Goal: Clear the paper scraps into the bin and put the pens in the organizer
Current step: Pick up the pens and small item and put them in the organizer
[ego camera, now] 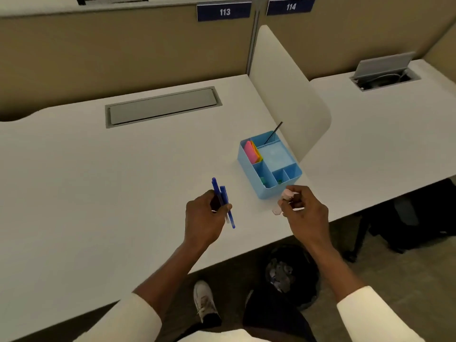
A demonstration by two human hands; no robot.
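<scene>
My left hand (204,218) is closed around blue pens (223,201), which stand nearly upright above the white desk (98,181). My right hand (304,211) grips a pale pink pen or marker (283,199) just in front of the light blue organizer (249,166). The organizer has several compartments; pink and orange sticky notes (252,151) fill one, and a thin black pen (273,133) leans in a back one. Under the desk edge stands a dark bin (311,267) with crumpled paper scraps (281,275) inside.
A cream divider panel (283,90) rises right behind the organizer. A grey cable hatch (162,106) is set into the desk at the back. The neighbouring desk has an open cable box (385,75). A dark chair base (394,223) stands under the right desk.
</scene>
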